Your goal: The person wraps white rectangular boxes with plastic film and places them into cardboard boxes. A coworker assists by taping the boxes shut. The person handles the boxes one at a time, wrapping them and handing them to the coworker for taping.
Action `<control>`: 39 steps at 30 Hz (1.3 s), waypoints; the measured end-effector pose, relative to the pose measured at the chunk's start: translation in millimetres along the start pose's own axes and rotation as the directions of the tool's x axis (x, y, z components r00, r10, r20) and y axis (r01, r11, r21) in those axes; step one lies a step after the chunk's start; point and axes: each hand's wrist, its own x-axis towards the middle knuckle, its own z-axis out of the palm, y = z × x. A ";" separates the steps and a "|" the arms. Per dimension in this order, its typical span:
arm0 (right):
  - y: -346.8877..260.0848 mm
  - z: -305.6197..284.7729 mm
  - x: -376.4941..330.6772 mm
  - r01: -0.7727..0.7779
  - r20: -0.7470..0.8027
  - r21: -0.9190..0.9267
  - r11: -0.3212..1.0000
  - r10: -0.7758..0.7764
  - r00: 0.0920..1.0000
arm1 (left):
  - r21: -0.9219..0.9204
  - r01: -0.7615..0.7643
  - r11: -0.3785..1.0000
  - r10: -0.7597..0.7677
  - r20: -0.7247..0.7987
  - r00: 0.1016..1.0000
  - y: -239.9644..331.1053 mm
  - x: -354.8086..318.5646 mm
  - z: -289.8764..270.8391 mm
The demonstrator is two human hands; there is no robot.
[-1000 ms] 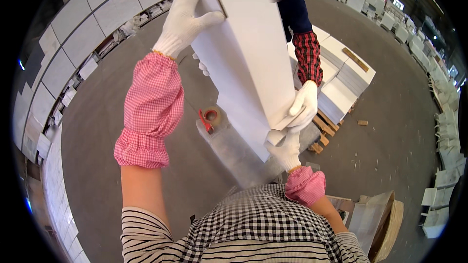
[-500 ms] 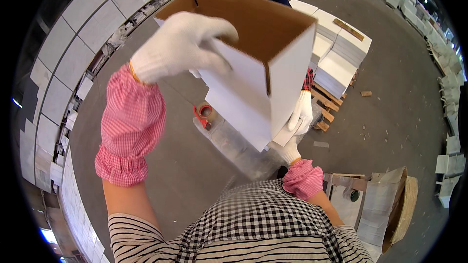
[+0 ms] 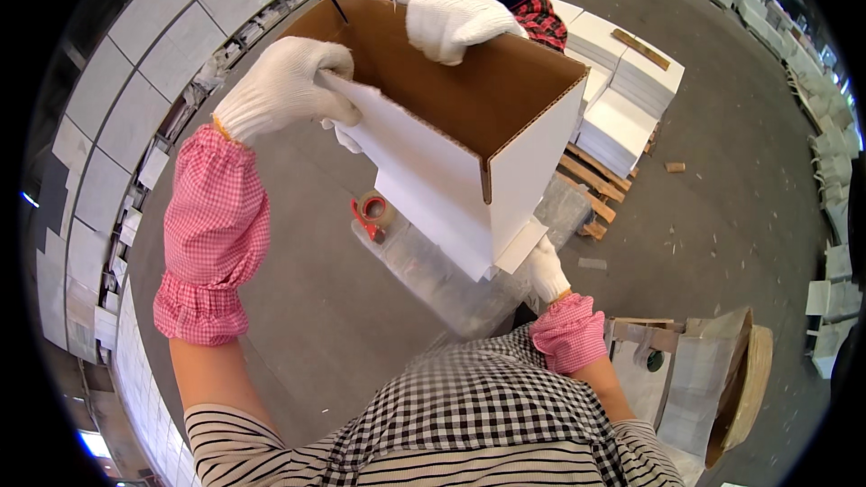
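A tall white cardboard box [image 3: 424,180], brown inside, stands with its top open in front of me. My left hand [image 3: 293,86], in a white knit glove, pinches the box's near rim toward its left end, thumb outside and fingers over the edge. Low at the box's right corner, my gloved right hand [image 3: 548,271] is against a small bottom flap [image 3: 521,245]; its fingers are hidden behind the flap. Across from me, a co-worker's gloved hand [image 3: 456,22] rests over the far rim. Other white glove fingertips [image 3: 343,137] show at the box's left side.
The box is over a plastic-covered surface [image 3: 433,284], where a red tape dispenser [image 3: 372,216] with a tape roll lies at the left. Stacked white cardboard [image 3: 622,122] sits on a wooden pallet [image 3: 591,182] at the back right. An open carton [image 3: 713,379] is at my lower right.
My left hand has moved left along the rim and closed on it. The co-worker's hand has gone from the lower right corner up to the far rim. The box has shifted slightly.
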 end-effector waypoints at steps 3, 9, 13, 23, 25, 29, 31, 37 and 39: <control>-6.0 -5.7 8.8 -0.133 -0.083 0.357 0.924 0.173 0.981 | -0.012 0.021 1.000 -0.021 0.000 1.000 -7.5 7.6 11.8; 25.0 -15.9 40.8 -0.278 -0.355 -0.067 0.958 0.238 0.904 | 0.045 -0.215 0.975 0.216 0.002 0.976 -30.1 5.5 67.7; 65.4 -22.8 26.3 -0.263 -0.291 -0.400 0.878 0.150 0.945 | -0.023 -0.350 0.936 0.350 0.004 0.937 -64.1 -25.2 188.3; 19.5 -12.0 25.7 -0.167 -0.130 -0.901 0.401 0.117 0.985 | 0.058 -0.377 0.924 0.381 -0.156 0.911 -67.7 -26.1 249.3; -9.3 -6.8 10.9 -0.123 -0.038 -0.578 0.807 0.124 0.992 | 0.000 -0.347 0.938 0.344 -0.127 0.930 -61.7 -23.5 245.5; -68.9 29.5 -8.0 -0.053 0.064 -0.124 0.991 0.061 0.996 | 0.091 -0.362 0.928 0.373 -0.185 0.909 -66.4 -27.9 251.5; -69.3 37.2 -6.2 -0.014 0.013 -0.158 0.987 0.016 1.000 | 0.057 -0.345 0.937 0.350 -0.151 0.924 -62.5 -24.9 248.1; -62.6 67.0 8.1 0.052 -0.166 -0.343 0.938 -0.115 0.979 | 0.072 -0.242 0.968 0.249 -0.116 0.961 -42.0 -26.8 230.6; -61.7 73.6 11.4 0.001 -0.235 -0.438 0.899 -0.116 0.965 | 0.103 -0.191 0.976 0.205 -0.150 0.967 -26.7 -30.6 221.3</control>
